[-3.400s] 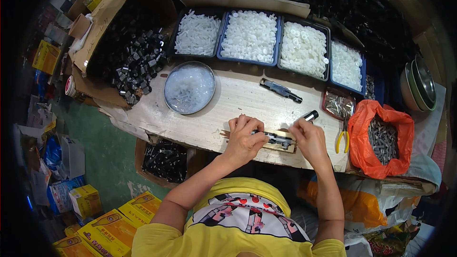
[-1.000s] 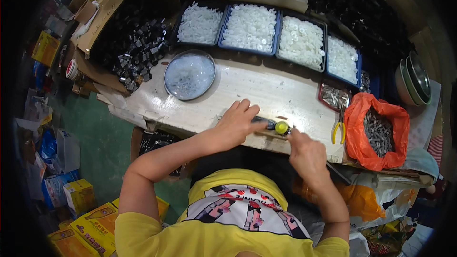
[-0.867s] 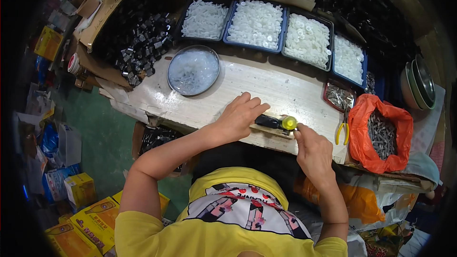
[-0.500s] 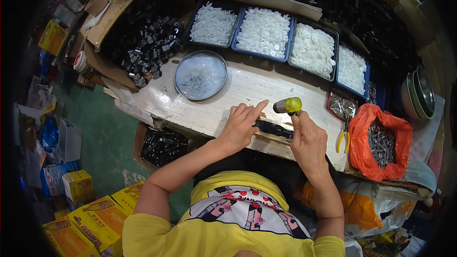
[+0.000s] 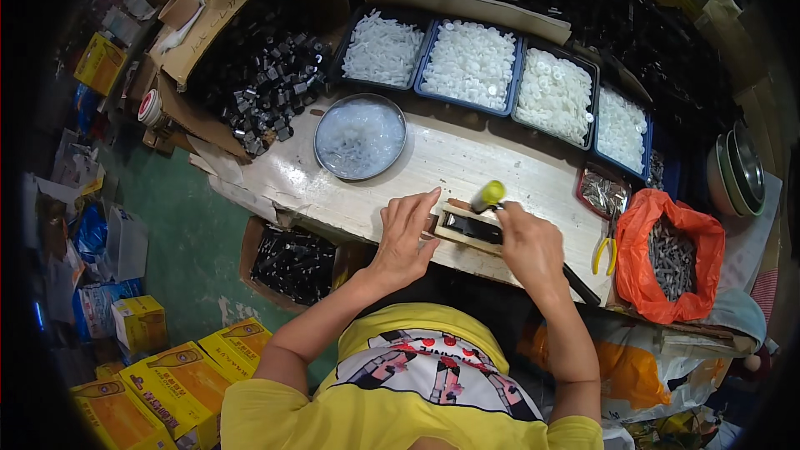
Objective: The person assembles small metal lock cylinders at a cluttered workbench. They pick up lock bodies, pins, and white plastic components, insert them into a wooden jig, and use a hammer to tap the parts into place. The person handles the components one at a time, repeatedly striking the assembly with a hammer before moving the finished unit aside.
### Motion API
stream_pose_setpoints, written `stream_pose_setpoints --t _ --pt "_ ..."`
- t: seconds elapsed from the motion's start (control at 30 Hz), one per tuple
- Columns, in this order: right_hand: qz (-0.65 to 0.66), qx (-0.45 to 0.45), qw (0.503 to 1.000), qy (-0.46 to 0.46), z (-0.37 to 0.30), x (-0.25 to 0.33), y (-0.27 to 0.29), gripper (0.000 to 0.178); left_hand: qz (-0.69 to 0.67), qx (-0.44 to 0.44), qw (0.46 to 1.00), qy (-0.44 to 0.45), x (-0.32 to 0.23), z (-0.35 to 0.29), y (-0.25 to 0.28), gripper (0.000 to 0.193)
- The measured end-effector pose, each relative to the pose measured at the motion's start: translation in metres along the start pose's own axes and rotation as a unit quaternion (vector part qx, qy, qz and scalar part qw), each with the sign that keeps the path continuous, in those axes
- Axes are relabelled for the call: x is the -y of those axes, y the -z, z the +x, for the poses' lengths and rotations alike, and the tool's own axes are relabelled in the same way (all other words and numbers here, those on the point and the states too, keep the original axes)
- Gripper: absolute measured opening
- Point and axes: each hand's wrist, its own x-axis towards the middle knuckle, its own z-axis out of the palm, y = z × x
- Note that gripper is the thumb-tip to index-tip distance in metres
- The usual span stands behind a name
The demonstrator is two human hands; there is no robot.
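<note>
In my right hand (image 5: pixel 531 252) is a small mallet with a yellow-green head (image 5: pixel 489 195), its fingers wrapped around the handle (image 5: pixel 581 285), whose black end sticks out past my wrist. The mallet head hangs over the far edge of a light wooden fixture (image 5: pixel 475 242) on the bench. A black part (image 5: pixel 472 227) lies in the fixture's slot, its right end hidden by my right hand. My left hand (image 5: pixel 406 239) is open beside the fixture's left end, fingers stretched and slightly apart. Whether its fingertips touch the fixture, I cannot tell.
Behind stand several trays of white plastic pieces (image 5: pixel 468 65) and a round metal dish (image 5: pixel 361 137). Dark metal parts (image 5: pixel 279 87) heap up at left. Yellow-handled pliers (image 5: pixel 606 255) and an orange bag (image 5: pixel 632 262) of grey pieces lie right. A carton of black parts (image 5: pixel 287 262) sits below.
My left hand has drawn back to the left from the black part, which is now more exposed. The mallet in my right hand has swung down and tilted. The whole view has shifted slightly.
</note>
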Motion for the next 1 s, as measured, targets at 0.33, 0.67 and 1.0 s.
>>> stream_pose_setpoints --t 0.33,0.67,1.0 --pt "-0.060 -0.155 0.985 -0.055 -0.037 -0.082 -0.018 0.020 0.024 0.106 0.985 -0.136 -0.022 0.042 -0.039 0.067" --pt "-0.232 -0.229 0.930 -0.171 -0.077 -0.160 -0.004 0.021 -0.520 0.116 0.823 0.196 -0.032 0.063 -0.019 0.045" --pt "0.194 -0.134 0.972 -0.017 -0.066 -0.057 0.013 0.016 -0.499 0.101 0.816 0.273 -0.032 0.037 -0.019 0.029"
